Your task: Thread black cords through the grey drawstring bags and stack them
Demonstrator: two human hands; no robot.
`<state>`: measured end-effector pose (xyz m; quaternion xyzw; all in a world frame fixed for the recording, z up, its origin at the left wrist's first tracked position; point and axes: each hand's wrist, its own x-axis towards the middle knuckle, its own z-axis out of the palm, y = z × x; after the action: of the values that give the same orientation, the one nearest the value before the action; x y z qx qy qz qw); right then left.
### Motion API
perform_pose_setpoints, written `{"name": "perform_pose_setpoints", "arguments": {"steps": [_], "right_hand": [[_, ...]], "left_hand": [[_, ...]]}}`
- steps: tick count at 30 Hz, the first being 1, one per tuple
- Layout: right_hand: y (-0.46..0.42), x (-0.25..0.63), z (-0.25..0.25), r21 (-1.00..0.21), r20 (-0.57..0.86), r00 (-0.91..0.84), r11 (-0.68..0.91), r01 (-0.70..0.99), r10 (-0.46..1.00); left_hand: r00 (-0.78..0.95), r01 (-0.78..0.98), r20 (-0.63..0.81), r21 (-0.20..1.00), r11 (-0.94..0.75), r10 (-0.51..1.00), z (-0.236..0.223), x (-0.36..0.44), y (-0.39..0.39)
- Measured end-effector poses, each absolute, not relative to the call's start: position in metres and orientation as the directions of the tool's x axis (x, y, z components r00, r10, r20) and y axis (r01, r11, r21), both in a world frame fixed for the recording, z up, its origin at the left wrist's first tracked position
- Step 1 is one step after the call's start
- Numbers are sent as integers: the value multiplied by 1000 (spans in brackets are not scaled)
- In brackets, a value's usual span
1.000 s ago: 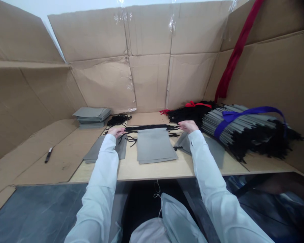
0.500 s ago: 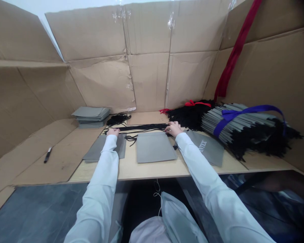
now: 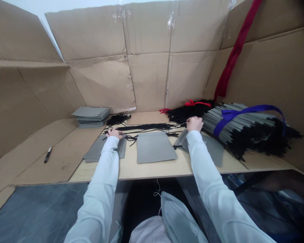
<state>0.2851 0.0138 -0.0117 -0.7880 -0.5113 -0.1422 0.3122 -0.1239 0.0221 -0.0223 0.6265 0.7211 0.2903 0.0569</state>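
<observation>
A bundle of black cords [image 3: 147,127] lies lengthwise across the table, behind a flat grey drawstring bag [image 3: 155,148]. My left hand [image 3: 115,133] is at the bundle's left end, fingers bent in on a black cord, just above a stack of grey bags [image 3: 95,152]. Off the bundle's right end, my right hand [image 3: 195,124] is closed on a thin pale wire-like tool [image 3: 180,124] that points left toward the cords. Below that hand, more grey bags [image 3: 214,150] lie overlapped, partly covered by my forearm.
A large bundle of grey bags [image 3: 225,121] tied with blue ribbon [image 3: 248,109] stands at right. Behind it are black cords with a red tie [image 3: 192,103]. Grey pieces [image 3: 91,114] and coiled black cord [image 3: 118,118] sit back left; a marker [image 3: 48,155] lies left. Cardboard walls [image 3: 147,74] surround the table.
My right hand has moved right, away from the cords, and the thin pale tool now shows at its fingers. My left hand has shifted slightly right and nearer to me.
</observation>
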Motion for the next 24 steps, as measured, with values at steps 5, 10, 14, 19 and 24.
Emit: {"name": "perform_pose_setpoints", "arguments": {"steps": [5, 10, 14, 19, 24], "right_hand": [[7, 314, -7, -502, 541, 601, -347, 792, 588], [7, 303, -4, -525, 452, 599, -345, 778, 661], [10, 272, -5, -432, 418, 460, -274, 859, 783], [14, 227, -8, -320, 378, 264, -143, 937, 887], [19, 209, -12, -288, 268, 194, -114, 951, 944]], "left_hand": [[-169, 897, 265, 441, 37, 949, -19, -122, 21], [-126, 917, 379, 398, -38, 917, -12, -124, 21], [-85, 880, 536, 436, -190, 840, 1, -125, 16], [-70, 653, 654, 601, -461, 753, 19, -118, 7], [-352, 56, 530, 835, -548, 771, 26, -116, 9]]}}
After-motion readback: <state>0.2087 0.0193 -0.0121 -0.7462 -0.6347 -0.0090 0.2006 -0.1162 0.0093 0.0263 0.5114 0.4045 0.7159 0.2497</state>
